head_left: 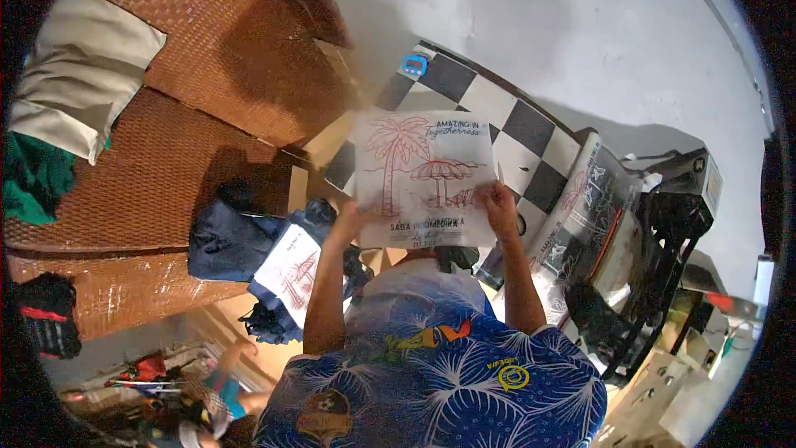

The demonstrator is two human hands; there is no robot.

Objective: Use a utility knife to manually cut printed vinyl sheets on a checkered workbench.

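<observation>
The printed sheet is whitish, thin and slightly see-through, with a palm tree and a parasol drawn in red line, dark lettering at its one o'clock corner and more along its lower part, where the letters look doubled. It is held up in front of the body, nearly flat to view. The left hand has its fingers closed on the edge at about eight o'clock; the right hand pinches the opposite edge at about four o'clock, thumb side toward the print. How tightly the left fingers meet is too blurred to tell.

Clock positions here are read from the sheet. Nearest, at six o'clock, is a blue shirt with white leaf patterns. At eight o'clock lies dark navy fabric with a white printed panel on it; at four o'clock, a curled sheet with red and dark prints stands beside a black frame. Beyond, a black-and-white chequered counter reaches from twelve to three; the sheet hides part of it. A blue timer sits at its far end, at twelve. Brown woven furniture fills nine to eleven, with a cream cushion at ten. Farthest, at one, is a pale wall.
</observation>
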